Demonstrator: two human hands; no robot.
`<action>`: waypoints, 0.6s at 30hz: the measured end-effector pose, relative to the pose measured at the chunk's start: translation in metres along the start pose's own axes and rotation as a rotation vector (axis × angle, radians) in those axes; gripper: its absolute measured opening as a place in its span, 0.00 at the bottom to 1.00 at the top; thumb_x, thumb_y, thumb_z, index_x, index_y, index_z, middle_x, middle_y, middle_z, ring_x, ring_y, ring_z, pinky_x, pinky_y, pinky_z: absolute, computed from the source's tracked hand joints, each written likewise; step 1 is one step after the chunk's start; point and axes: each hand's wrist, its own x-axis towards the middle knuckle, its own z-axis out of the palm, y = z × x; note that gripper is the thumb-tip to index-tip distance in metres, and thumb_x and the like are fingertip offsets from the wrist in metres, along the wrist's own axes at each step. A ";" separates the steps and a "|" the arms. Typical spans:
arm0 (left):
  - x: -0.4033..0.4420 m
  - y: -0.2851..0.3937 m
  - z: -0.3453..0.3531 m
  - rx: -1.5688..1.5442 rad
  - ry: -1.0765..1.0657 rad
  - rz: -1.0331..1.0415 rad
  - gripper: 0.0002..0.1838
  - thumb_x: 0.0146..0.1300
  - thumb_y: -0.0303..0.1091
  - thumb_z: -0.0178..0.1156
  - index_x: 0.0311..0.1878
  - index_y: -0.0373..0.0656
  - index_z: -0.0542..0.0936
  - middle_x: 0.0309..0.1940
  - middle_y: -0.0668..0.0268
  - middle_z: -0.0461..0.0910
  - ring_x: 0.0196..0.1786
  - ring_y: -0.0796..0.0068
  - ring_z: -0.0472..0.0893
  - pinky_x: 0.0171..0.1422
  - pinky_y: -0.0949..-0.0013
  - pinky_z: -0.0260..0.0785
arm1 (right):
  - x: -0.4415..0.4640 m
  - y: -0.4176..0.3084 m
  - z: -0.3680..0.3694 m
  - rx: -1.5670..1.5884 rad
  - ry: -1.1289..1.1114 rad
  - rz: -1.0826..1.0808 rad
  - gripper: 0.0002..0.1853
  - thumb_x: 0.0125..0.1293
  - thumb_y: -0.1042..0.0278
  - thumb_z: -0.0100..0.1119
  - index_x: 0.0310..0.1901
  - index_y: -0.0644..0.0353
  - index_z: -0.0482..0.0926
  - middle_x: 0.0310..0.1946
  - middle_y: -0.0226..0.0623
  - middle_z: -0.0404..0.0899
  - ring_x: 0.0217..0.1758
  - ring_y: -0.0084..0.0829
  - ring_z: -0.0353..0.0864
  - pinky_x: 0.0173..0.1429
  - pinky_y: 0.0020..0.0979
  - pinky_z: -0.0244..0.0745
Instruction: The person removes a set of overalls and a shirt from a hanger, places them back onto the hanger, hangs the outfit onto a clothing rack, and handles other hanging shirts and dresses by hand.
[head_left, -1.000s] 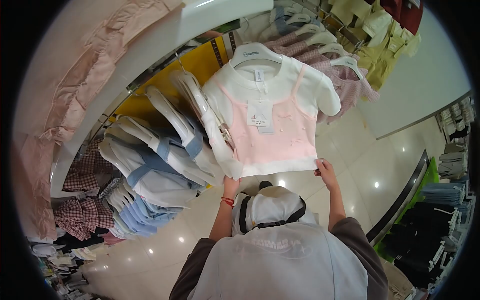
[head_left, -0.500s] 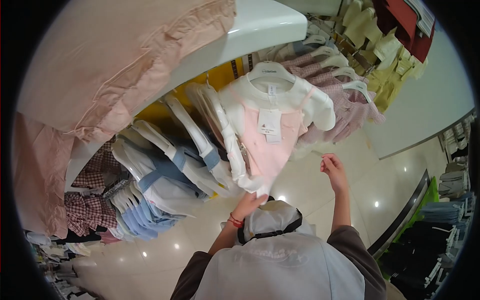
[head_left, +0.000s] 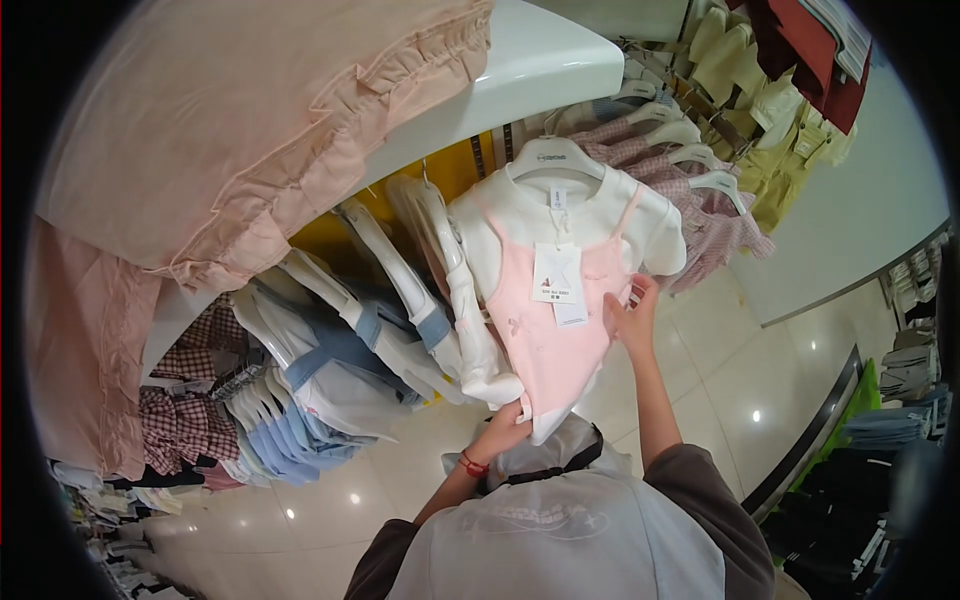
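A pink strappy top layered over a white short-sleeved T-shirt hangs on a white hanger, facing me. White paper tags hang down its front. My left hand, with a red bracelet at the wrist, grips the lower left corner of the garment. At its right side edge, my right hand has its fingers closed on the pink cloth. Just left of the garment hang white long-sleeved clothes, close to my left hand.
Denim-and-white clothes fill the rail on the left, with pink checked dresses behind on the right. A white shelf overhangs the rail, and a ruffled pink cloth drapes at upper left. Dark clothes stand at lower right.
My right hand has moved left and up from beside the garment and now holds its right edge. The front of the garment is spread wider. My left hand keeps its hold at the hem.
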 end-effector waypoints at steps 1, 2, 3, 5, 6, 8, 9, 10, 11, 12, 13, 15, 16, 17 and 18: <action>0.000 -0.003 -0.003 0.055 -0.004 0.009 0.19 0.53 0.21 0.52 0.51 0.36 0.72 0.47 0.66 0.74 0.52 0.77 0.70 0.57 0.72 0.61 | 0.000 -0.009 0.003 -0.003 0.029 0.017 0.27 0.50 0.71 0.63 0.51 0.63 0.62 0.43 0.35 0.68 0.43 0.26 0.68 0.44 0.26 0.68; 0.001 -0.009 -0.007 0.111 -0.007 0.018 0.19 0.53 0.21 0.52 0.51 0.36 0.72 0.47 0.65 0.74 0.52 0.75 0.71 0.57 0.71 0.61 | 0.003 -0.006 0.000 0.015 -0.069 0.041 0.26 0.51 0.71 0.63 0.51 0.63 0.63 0.41 0.34 0.69 0.41 0.24 0.68 0.42 0.25 0.68; 0.001 -0.010 -0.009 0.166 -0.012 0.026 0.20 0.52 0.21 0.51 0.51 0.35 0.71 0.47 0.64 0.75 0.52 0.74 0.71 0.57 0.71 0.61 | 0.006 -0.005 -0.005 0.032 -0.166 0.067 0.25 0.51 0.70 0.63 0.50 0.63 0.64 0.39 0.34 0.70 0.38 0.23 0.69 0.40 0.24 0.68; -0.002 -0.011 -0.016 0.283 0.005 -0.013 0.19 0.51 0.21 0.51 0.50 0.35 0.72 0.45 0.59 0.75 0.51 0.68 0.73 0.56 0.69 0.62 | 0.009 -0.001 -0.012 0.026 -0.314 0.101 0.24 0.52 0.68 0.63 0.49 0.64 0.67 0.35 0.32 0.73 0.33 0.20 0.70 0.36 0.22 0.67; -0.002 -0.009 -0.019 0.341 0.013 -0.031 0.19 0.51 0.22 0.51 0.49 0.35 0.72 0.45 0.57 0.75 0.50 0.65 0.73 0.55 0.68 0.63 | 0.009 -0.008 -0.014 0.003 -0.365 0.108 0.22 0.52 0.67 0.63 0.48 0.64 0.69 0.32 0.30 0.73 0.30 0.19 0.70 0.35 0.21 0.67; -0.004 -0.005 -0.021 0.506 0.090 -0.081 0.18 0.50 0.25 0.51 0.47 0.35 0.72 0.42 0.52 0.75 0.47 0.57 0.75 0.51 0.65 0.65 | 0.009 -0.020 -0.020 -0.031 -0.420 0.106 0.20 0.53 0.66 0.63 0.47 0.63 0.71 0.29 0.28 0.74 0.27 0.18 0.69 0.32 0.20 0.65; -0.006 -0.003 -0.023 0.590 0.130 -0.106 0.17 0.50 0.26 0.51 0.46 0.34 0.72 0.41 0.49 0.75 0.45 0.53 0.75 0.49 0.63 0.66 | 0.009 -0.025 -0.023 -0.042 -0.423 0.097 0.19 0.53 0.66 0.62 0.46 0.63 0.72 0.28 0.27 0.74 0.26 0.18 0.68 0.31 0.20 0.64; -0.007 -0.001 -0.025 0.627 0.157 -0.128 0.16 0.50 0.28 0.51 0.45 0.34 0.72 0.39 0.47 0.75 0.43 0.51 0.75 0.48 0.61 0.66 | 0.009 -0.029 -0.025 -0.051 -0.425 0.087 0.18 0.53 0.66 0.62 0.45 0.63 0.73 0.27 0.26 0.74 0.25 0.17 0.67 0.30 0.20 0.63; -0.008 -0.001 -0.027 0.664 0.183 -0.149 0.16 0.51 0.29 0.51 0.43 0.34 0.72 0.38 0.46 0.75 0.42 0.49 0.75 0.46 0.60 0.67 | 0.008 -0.035 -0.027 -0.075 -0.431 0.078 0.16 0.54 0.66 0.62 0.43 0.63 0.74 0.25 0.25 0.72 0.24 0.17 0.65 0.29 0.21 0.62; -0.008 0.000 -0.029 0.701 0.208 -0.170 0.15 0.51 0.31 0.52 0.42 0.34 0.72 0.37 0.45 0.74 0.40 0.46 0.74 0.44 0.58 0.67 | 0.008 -0.040 -0.030 -0.100 -0.435 0.069 0.15 0.54 0.66 0.61 0.42 0.63 0.74 0.23 0.25 0.71 0.23 0.17 0.63 0.28 0.21 0.61; -0.009 0.000 -0.031 0.759 0.205 -0.183 0.15 0.51 0.32 0.52 0.41 0.34 0.72 0.35 0.45 0.74 0.39 0.46 0.74 0.43 0.57 0.67 | 0.008 -0.045 -0.034 -0.125 -0.438 0.059 0.14 0.55 0.67 0.61 0.40 0.64 0.74 0.22 0.24 0.70 0.22 0.17 0.62 0.27 0.21 0.60; -0.010 -0.001 -0.034 0.872 0.198 -0.210 0.15 0.51 0.34 0.52 0.40 0.34 0.73 0.33 0.44 0.75 0.37 0.45 0.74 0.41 0.56 0.67 | 0.008 -0.056 -0.042 -0.236 -0.438 0.043 0.11 0.56 0.66 0.60 0.36 0.64 0.74 0.19 0.25 0.66 0.21 0.17 0.59 0.26 0.22 0.58; -0.011 -0.002 -0.035 0.895 0.195 -0.161 0.14 0.51 0.35 0.52 0.38 0.35 0.73 0.31 0.46 0.75 0.35 0.46 0.75 0.40 0.55 0.67 | 0.008 -0.060 -0.045 -0.291 -0.438 0.035 0.10 0.56 0.66 0.60 0.34 0.64 0.74 0.17 0.25 0.64 0.21 0.17 0.58 0.25 0.22 0.57; -0.012 -0.003 -0.035 0.918 0.191 -0.112 0.14 0.52 0.37 0.53 0.37 0.36 0.73 0.29 0.48 0.76 0.33 0.47 0.75 0.38 0.54 0.68 | 0.007 -0.063 -0.047 -0.297 -0.434 0.020 0.10 0.56 0.67 0.60 0.33 0.64 0.73 0.17 0.25 0.63 0.21 0.17 0.58 0.25 0.22 0.57; -0.011 -0.002 -0.036 0.940 0.187 -0.062 0.13 0.52 0.38 0.53 0.35 0.37 0.73 0.27 0.50 0.77 0.31 0.47 0.76 0.36 0.52 0.68 | 0.006 -0.065 -0.049 -0.302 -0.431 0.004 0.10 0.56 0.67 0.60 0.32 0.64 0.73 0.16 0.26 0.63 0.21 0.17 0.58 0.25 0.22 0.57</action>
